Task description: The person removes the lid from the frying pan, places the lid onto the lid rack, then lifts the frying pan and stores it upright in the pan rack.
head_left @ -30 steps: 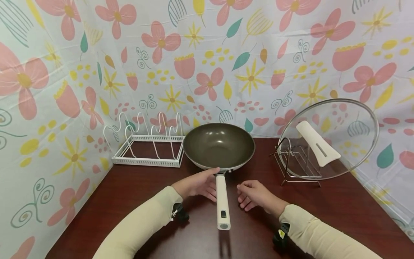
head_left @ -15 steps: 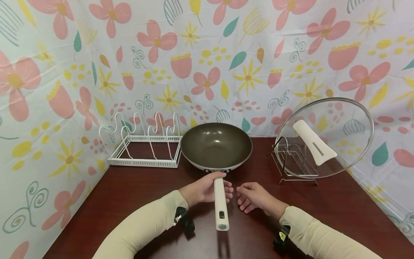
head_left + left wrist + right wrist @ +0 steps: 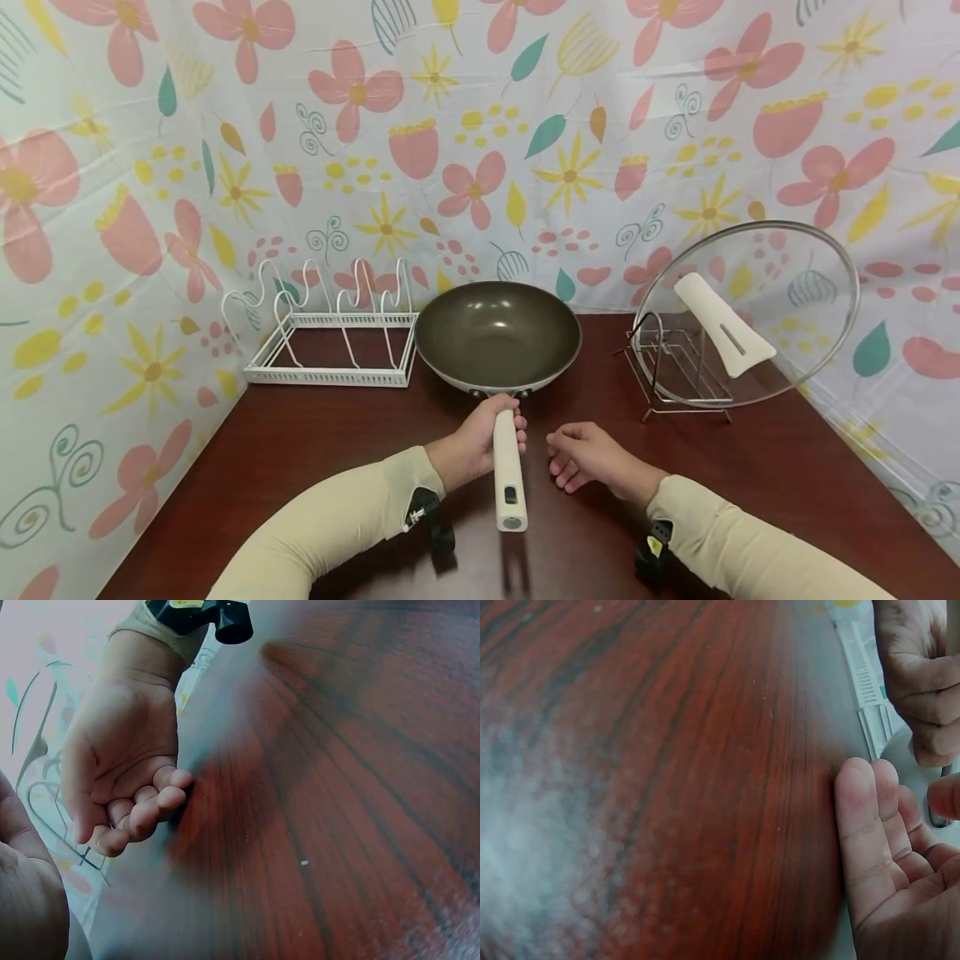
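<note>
A dark-lined wok (image 3: 498, 337) stands at the middle back of the table, its long white handle (image 3: 509, 492) pointing at me. My left hand (image 3: 472, 437) grips that handle near the pan, thumb on top and fingers wrapped beneath; in the right wrist view the curled fingers (image 3: 930, 712) show around it. Just right of the handle, my right hand (image 3: 588, 457) rests on the table, holding nothing. Its fingers hang loosely curled, seen palm-side in the left wrist view (image 3: 135, 765).
A white rack (image 3: 330, 378) with curved dividers stands left of the wok, close to it. On the right, a glass lid (image 3: 806, 333) with a white handle (image 3: 723, 325) leans in a small metal wire rack (image 3: 686, 408). A floral cloth (image 3: 465, 100) hangs behind the table.
My left hand has moved from beside the handle to around it, its fingers closing on it. My right hand stays in place. The head view has shifted slightly.
</note>
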Motion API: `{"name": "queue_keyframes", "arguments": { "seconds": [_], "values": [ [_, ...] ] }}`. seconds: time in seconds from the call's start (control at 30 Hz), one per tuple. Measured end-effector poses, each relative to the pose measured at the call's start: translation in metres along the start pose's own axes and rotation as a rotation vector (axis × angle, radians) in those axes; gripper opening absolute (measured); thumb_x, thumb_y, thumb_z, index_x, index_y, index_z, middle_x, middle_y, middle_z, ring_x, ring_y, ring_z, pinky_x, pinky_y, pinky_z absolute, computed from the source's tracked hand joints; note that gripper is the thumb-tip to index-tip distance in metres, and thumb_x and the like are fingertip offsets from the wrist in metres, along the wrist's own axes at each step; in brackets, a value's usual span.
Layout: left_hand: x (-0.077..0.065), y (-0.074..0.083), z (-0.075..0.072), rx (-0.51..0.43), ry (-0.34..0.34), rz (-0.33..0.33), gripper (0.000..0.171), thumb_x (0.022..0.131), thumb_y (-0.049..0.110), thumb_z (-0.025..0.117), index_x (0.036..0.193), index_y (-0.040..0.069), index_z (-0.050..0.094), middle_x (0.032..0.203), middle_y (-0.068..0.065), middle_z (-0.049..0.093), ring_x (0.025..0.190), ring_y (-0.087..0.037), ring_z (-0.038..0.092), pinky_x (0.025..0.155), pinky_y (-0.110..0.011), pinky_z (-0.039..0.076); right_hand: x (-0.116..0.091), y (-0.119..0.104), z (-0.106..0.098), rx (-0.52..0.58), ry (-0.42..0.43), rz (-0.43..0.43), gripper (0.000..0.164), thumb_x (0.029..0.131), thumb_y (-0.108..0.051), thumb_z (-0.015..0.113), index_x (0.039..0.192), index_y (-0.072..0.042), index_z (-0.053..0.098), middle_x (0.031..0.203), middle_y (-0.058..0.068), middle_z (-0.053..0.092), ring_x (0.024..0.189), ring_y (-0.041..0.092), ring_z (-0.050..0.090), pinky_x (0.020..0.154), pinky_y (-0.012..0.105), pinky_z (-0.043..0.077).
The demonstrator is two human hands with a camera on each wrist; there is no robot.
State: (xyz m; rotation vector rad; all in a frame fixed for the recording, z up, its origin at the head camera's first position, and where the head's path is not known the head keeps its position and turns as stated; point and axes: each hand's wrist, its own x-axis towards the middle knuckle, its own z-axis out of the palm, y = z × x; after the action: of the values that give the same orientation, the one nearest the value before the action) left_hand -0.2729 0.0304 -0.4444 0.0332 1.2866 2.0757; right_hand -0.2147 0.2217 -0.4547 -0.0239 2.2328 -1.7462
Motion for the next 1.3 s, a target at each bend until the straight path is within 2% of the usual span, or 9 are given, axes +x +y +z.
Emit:
{"name": "queue_keyframes", "arguments": {
  "seconds": [0.43, 0.67, 0.77, 1.07, 1.3],
  "values": [
    [0.003, 0.000, 0.001, -0.018, -0.073, 0.024, 0.020, 0.096, 0.021, 0.043, 0.077, 0.017, 0.049, 0.064, 0.009, 0.048, 0.054, -0.005, 0.051, 0.053, -0.019, 0.048, -0.005, -0.014, 0.001, -0.015, -0.020, 0.005, 0.035, 0.104, -0.026, 0.052, 0.100, 0.009, 0.059, 0.073, 0.011, 0.066, 0.060, 0.020, 0.066, 0.058, 0.040, 0.060],
    [0.005, 0.001, -0.002, -0.043, -0.118, 0.034, 0.024, 0.096, 0.019, 0.042, 0.074, 0.016, 0.050, 0.062, 0.010, 0.049, 0.054, -0.004, 0.051, 0.055, -0.018, 0.049, -0.013, -0.035, 0.013, 0.129, -0.117, 0.068, 0.056, 0.103, -0.044, 0.051, 0.120, 0.009, 0.055, 0.077, 0.011, 0.066, 0.065, 0.022, 0.069, 0.063, 0.040, 0.061],
    [0.005, 0.001, -0.003, -0.057, -0.142, 0.027, 0.028, 0.097, 0.019, 0.041, 0.070, 0.016, 0.050, 0.062, 0.010, 0.049, 0.056, -0.003, 0.051, 0.056, -0.017, 0.049, -0.018, -0.044, 0.021, 0.159, -0.144, 0.091, 0.060, 0.101, -0.050, 0.050, 0.123, 0.006, 0.055, 0.079, 0.011, 0.066, 0.067, 0.022, 0.069, 0.064, 0.039, 0.061],
    [0.007, 0.003, -0.007, -0.085, -0.189, 0.008, 0.037, 0.101, 0.017, 0.036, 0.068, 0.016, 0.052, 0.063, 0.009, 0.049, 0.057, -0.003, 0.050, 0.057, -0.015, 0.047, -0.019, -0.058, 0.029, 0.134, -0.137, 0.123, 0.054, 0.099, -0.053, 0.050, 0.111, -0.001, 0.056, 0.077, 0.011, 0.067, 0.065, 0.021, 0.068, 0.062, 0.038, 0.060],
    [0.007, -0.002, -0.007, -0.185, -0.224, 0.050, 0.036, 0.100, 0.013, 0.038, 0.067, 0.015, 0.051, 0.063, 0.007, 0.049, 0.055, -0.002, 0.050, 0.056, -0.015, 0.046, -0.017, -0.056, 0.031, 0.120, -0.149, 0.133, 0.064, 0.099, -0.058, 0.046, 0.123, 0.001, 0.052, 0.080, 0.012, 0.068, 0.066, 0.021, 0.068, 0.061, 0.037, 0.060]
  ]
}}
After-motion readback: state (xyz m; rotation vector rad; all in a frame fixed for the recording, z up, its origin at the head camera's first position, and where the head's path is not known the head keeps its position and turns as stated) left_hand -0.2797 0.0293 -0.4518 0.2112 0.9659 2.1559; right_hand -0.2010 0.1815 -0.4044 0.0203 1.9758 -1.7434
